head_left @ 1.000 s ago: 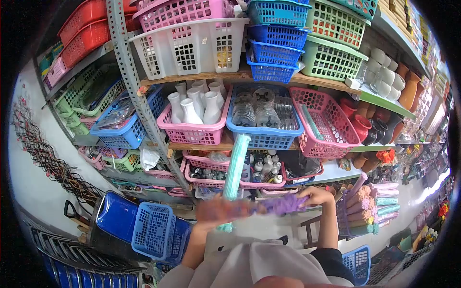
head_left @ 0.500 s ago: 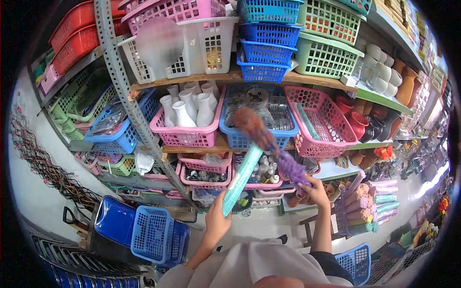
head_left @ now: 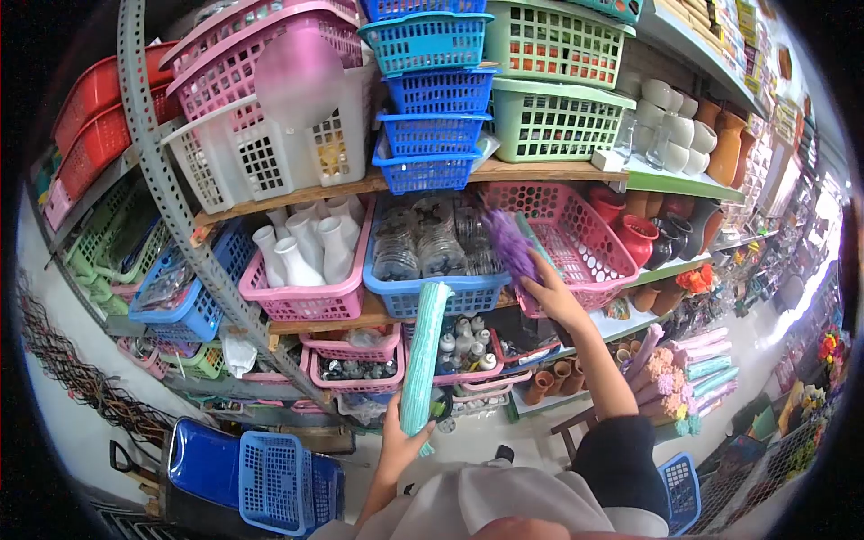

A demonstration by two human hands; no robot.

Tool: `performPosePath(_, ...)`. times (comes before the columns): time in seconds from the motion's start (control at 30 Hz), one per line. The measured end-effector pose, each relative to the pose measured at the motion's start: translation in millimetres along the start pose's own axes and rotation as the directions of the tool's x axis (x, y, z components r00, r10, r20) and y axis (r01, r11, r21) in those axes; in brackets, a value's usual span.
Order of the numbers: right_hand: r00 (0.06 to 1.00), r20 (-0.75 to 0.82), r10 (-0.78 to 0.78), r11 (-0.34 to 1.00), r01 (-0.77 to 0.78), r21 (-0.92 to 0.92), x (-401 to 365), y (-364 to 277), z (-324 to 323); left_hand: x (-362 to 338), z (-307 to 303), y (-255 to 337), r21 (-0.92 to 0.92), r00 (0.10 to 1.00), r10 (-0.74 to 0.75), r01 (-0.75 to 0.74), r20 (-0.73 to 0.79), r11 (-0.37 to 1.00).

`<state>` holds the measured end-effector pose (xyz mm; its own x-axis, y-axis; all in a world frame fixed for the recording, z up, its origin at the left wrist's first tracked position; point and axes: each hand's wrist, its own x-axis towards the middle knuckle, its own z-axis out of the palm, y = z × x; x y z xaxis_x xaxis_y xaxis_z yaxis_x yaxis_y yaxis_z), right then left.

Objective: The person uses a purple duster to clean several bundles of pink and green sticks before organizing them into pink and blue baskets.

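Note:
My left hand (head_left: 399,445), low in the middle, is wrapped round the lower part of a long teal roll (head_left: 423,355) with a crinkled surface like crepe paper. The roll stands nearly upright in front of the shelves. My right hand (head_left: 556,297) grips a fluffy purple duster (head_left: 511,243) at the front of a pink basket (head_left: 585,229). Its far end is blurred. Inside that basket, a second teal roll (head_left: 537,241) lies partly behind the duster and my hand. Left of it, a blue basket (head_left: 436,290) holds stacked clear round pieces.
White vases (head_left: 297,261) fill another pink basket (head_left: 301,304). Blue baskets (head_left: 432,135) are stacked above, beside a metal shelf post (head_left: 166,180). Bundled coloured rolls (head_left: 697,369) stand at right. A blue basket (head_left: 283,477) rests at lower left.
My right hand has swung the duster up from in front of the blue basket to the pink basket. The teal roll in my left hand has become more upright, and the view has shifted right.

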<state>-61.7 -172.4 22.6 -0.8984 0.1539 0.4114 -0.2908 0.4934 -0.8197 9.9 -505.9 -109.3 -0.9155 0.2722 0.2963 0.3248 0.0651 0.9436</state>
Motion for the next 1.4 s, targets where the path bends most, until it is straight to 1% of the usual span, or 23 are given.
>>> performPosePath(0.2,0.98,0.076,-0.185,0.926,0.2,-0.321,91.6,28.2,36.2,18.5,21.3,-2.2,-0.163,0.997,-0.069,0.061,-0.045,0.985)
performPosePath(0.27,0.926,0.371,-0.068,0.923,0.2,-0.33,111.1,38.1,43.9,24.9,26.7,-4.9,-0.177,0.994,-0.083,0.069,-0.074,0.982)
performPosePath(0.3,0.925,0.373,-0.077,0.924,0.207,-0.323,116.9,39.0,43.5,28.0,28.9,-5.4,-0.17,0.994,-0.079,0.064,-0.081,0.983)
performPosePath(0.37,0.845,0.526,0.098,0.882,0.171,-0.439,125.3,37.0,39.7,35.3,34.3,-3.7,-0.195,0.995,-0.048,0.029,-0.092,0.98)
performPosePath(0.6,0.836,0.521,0.174,0.867,0.121,-0.484,123.4,13.9,19.5,67.3,62.8,45.4,-0.255,0.985,-0.055,0.012,-0.163,0.967)
performPosePath(0.67,0.871,0.477,0.119,0.831,0.176,-0.528,114.4,4.0,8.0,82.0,61.9,58.4,-0.253,0.989,-0.093,0.061,-0.118,0.966)
performPosePath(0.73,0.938,0.289,-0.19,0.883,0.292,-0.368,111.2,6.1,-4.4,97.3,54.9,56.8,0.069,0.998,0.038,-0.035,-0.042,0.997)
performPosePath(0.77,0.899,0.354,-0.259,0.912,0.349,-0.217,117.3,11.2,-16.4,106.3,53.7,65.9,0.064,0.999,0.033,-0.031,-0.038,0.997)
performPosePath(0.8,0.853,0.512,-0.097,0.98,0.173,-0.103,124.9,19.9,-32.1,115.3,52.0,80.9,0.193,0.995,0.097,-0.102,0.036,0.976)
performPosePath(0.83,0.813,0.577,-0.075,0.997,0.07,0.031,122.9,26.6,-50.3,125.2,52.0,95.9,0.313,0.981,0.152,-0.182,0.118,0.932)
performPosePath(0.87,0.767,0.638,-0.065,0.987,-0.045,0.156,119.9,32.7,-66.5,135.8,53.0,106.4,0.307,0.981,0.15,-0.181,0.123,0.934)
performPosePath(0.9,0.759,0.65,-0.031,0.907,-0.253,0.338,123.2,55.7,-70.2,147.0,54.9,116.3,0.389,0.965,0.122,-0.207,0.232,0.898)
performPosePath(0.93,0.507,0.854,0.115,0.828,-0.524,0.2,128.7,52.7,-77.8,158.7,59.3,129.2,0.463,0.938,0.085,-0.243,0.335,0.853)
performPosePath(0.97,0.45,0.889,0.078,0.766,-0.599,0.236,115.0,39.8,-89.7,170.6,70.3,150.6,0.476,0.898,0.167,-0.365,0.407,0.8)
performPosePath(1.0,0.395,0.918,0.034,0.695,-0.669,0.262,94.9,20.7,-102.9,184.3,80.7,160.1,0.468,0.895,0.171,-0.369,0.412,0.803)
performPosePath(1.07,0.411,0.897,0.159,0.72,-0.671,0.18,63.4,-5.3,-127.3,209.1,101.8,174.7,0.414,0.694,0.355,-0.682,0.627,0.603)
performPosePath(1.13,0.297,0.911,0.285,0.713,-0.701,0.006,49.3,-3.8,-154.7,231.5,128.2,188.7,0.414,0.658,0.319,-0.708,0.682,0.572)
performPosePath(1.2,0.366,0.918,0.151,0.68,-0.713,0.172,42.6,12.1,-159.9,256.9,152.5,192.5,0.383,0.505,0.324,-0.845,0.8,0.372)
performPosePath(1.23,0.474,0.873,0.116,0.697,-0.665,0.269,40.7,12.8,-163.4,270.1,165.9,190.3,0.378,0.502,0.33,-0.848,0.799,0.372)
performPosePath(1.27,0.477,0.871,0.121,0.699,-0.664,0.266,39.3,17.5,-170.5,284.3,180.2,183.9,0.34,0.432,0.377,-0.895,0.819,0.288)
performPosePath(1.3,0.558,0.814,0.162,0.768,-0.589,0.251,38.0,24.3,-179.8,296.8,194.4,176.2,0.3,0.358,0.417,-0.933,0.836,0.199)
performPosePath(1.33,0.638,0.746,0.19,0.831,-0.51,0.223,37.8,28.4,-187.3,307.8,208.8,167.2,0.296,0.354,0.423,-0.934,0.834,0.198)
performPosePath(1.4,0.717,0.609,0.339,0.797,-0.563,0.22,39.7,27.3,-200.4,329.3,235.1,152.5,0.41,0.341,0.509,-0.912,0.79,-0.025)
